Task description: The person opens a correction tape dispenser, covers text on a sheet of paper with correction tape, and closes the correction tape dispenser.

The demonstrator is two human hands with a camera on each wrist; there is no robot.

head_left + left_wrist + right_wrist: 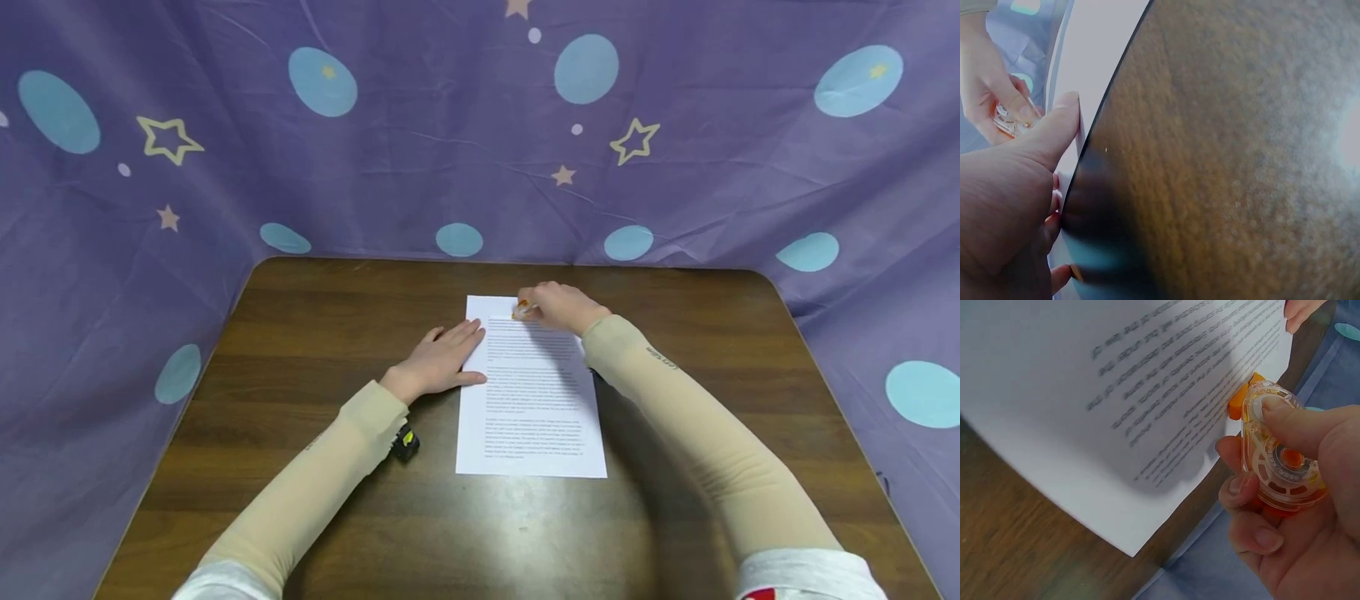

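From where I stand, both forearms reach in over the brown table (337, 312) from the near side, in pale sleeves (697, 425), and slant toward each other. The left hand (441, 362) lies palm down across the left edge of the printed sheet (534, 433), its fingers relaxed and nearly straight, pointing far and right; the thumb is spread away toward the near side, its tip on the paper. It grips nothing.

The right arm stretches farther, coming in from the near right, so the right hand (564, 306) is over the far end of the page. It grasps a clear correction tape dispenser (1288, 456) with orange parts, the thumb pressed on one flat face and the fingers curled behind it. The dispenser's orange tip points left and near, at the topmost lines of print. A purple curtain (450, 125) hangs beyond the table's far edge.
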